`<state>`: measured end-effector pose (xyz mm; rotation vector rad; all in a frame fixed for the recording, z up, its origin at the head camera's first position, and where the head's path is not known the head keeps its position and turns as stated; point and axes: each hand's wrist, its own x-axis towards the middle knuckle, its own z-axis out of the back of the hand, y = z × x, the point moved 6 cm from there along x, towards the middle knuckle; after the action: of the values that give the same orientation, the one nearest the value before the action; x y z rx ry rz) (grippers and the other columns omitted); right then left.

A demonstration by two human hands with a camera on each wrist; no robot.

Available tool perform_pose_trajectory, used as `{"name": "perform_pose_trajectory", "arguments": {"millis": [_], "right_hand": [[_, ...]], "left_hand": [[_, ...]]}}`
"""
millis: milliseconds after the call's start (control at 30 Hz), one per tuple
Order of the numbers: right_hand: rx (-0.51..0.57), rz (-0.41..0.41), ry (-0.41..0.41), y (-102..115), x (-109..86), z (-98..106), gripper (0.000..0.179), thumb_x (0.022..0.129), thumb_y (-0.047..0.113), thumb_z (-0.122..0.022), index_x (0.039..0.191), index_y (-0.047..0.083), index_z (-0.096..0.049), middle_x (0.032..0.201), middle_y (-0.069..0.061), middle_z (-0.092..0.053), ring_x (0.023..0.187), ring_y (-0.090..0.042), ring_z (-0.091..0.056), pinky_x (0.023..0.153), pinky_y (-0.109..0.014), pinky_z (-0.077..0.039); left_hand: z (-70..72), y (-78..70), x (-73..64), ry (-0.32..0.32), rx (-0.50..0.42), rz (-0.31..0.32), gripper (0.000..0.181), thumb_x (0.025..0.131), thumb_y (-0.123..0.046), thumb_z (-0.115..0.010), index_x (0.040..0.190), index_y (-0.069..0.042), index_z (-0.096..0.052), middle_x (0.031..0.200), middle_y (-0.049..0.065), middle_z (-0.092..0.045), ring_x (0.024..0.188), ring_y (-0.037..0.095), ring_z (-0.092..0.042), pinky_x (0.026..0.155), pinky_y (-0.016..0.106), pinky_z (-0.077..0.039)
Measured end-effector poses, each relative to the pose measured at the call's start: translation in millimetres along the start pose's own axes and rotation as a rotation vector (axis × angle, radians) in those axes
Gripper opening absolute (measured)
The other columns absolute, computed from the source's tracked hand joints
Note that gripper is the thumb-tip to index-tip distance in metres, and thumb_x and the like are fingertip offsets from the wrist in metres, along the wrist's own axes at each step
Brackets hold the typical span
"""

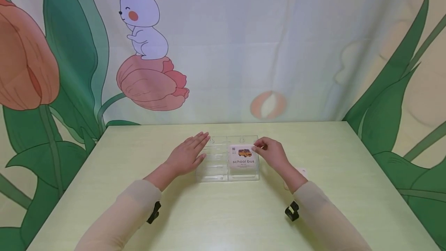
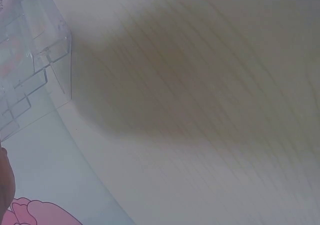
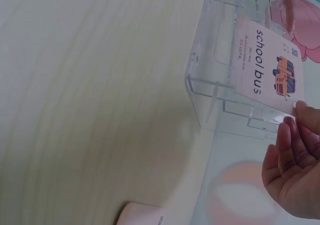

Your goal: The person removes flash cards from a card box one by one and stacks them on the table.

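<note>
A clear plastic rack (image 1: pixel 212 173) with stepped slots stands on the table, divided into two columns. In its right column is a white card (image 1: pixel 243 165) printed "school bus" with an orange bus. My right hand (image 1: pixel 273 152) pinches the card's upper right corner between thumb and finger; the right wrist view shows this hand (image 3: pixel 300 170) at the card's edge (image 3: pixel 272 70). Beside the rack's left side, my left hand (image 1: pixel 186 155) has its fingers straight, the thumb near the rack. Only a sliver of it shows in the left wrist view, near the rack (image 2: pixel 55 50).
Another pale card (image 1: pixel 302 171) lies on the table, partly hidden beneath the right forearm. The light wooden table (image 1: pixel 223 216) ends at a printed curtain (image 1: pixel 223 49) with a rabbit and flowers. Black bands (image 1: pixel 292 211) hang by both sleeves.
</note>
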<state>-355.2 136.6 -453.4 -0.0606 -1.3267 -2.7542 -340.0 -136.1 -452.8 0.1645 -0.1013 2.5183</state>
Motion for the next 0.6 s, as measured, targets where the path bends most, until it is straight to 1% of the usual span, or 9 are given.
{"name": "perform_pose_trajectory", "arguments": {"millis": [267, 600], "right_hand": [[0.01, 0.007, -0.02, 2.6, 0.9, -1.6, 0.015, 0.096, 0.013, -0.071, 0.104, 0.0, -0.07, 0.098, -0.015, -0.071, 0.089, -0.023, -0.06, 0.071, -0.022, -0.047], [-0.009, 0.05, -0.044, 8.6, 0.6, -0.2, 0.009, 0.095, 0.008, -0.071, 0.097, -0.002, -0.07, 0.097, -0.018, -0.073, 0.083, -0.021, -0.061, 0.07, -0.024, -0.048]], "left_hand": [[-1.7, 0.9, -0.2, -0.001, -0.006, 0.003, 0.064, 0.106, -0.029, -0.05, 0.16, -0.001, -0.03, 0.169, 0.016, -0.031, 0.158, 0.034, -0.029, 0.128, 0.051, -0.03], [0.3, 0.2, -0.6, -0.016, -0.003, -0.003, 0.063, 0.106, -0.028, -0.051, 0.159, -0.001, -0.032, 0.168, 0.016, -0.032, 0.157, 0.035, -0.031, 0.127, 0.052, -0.031]]}}
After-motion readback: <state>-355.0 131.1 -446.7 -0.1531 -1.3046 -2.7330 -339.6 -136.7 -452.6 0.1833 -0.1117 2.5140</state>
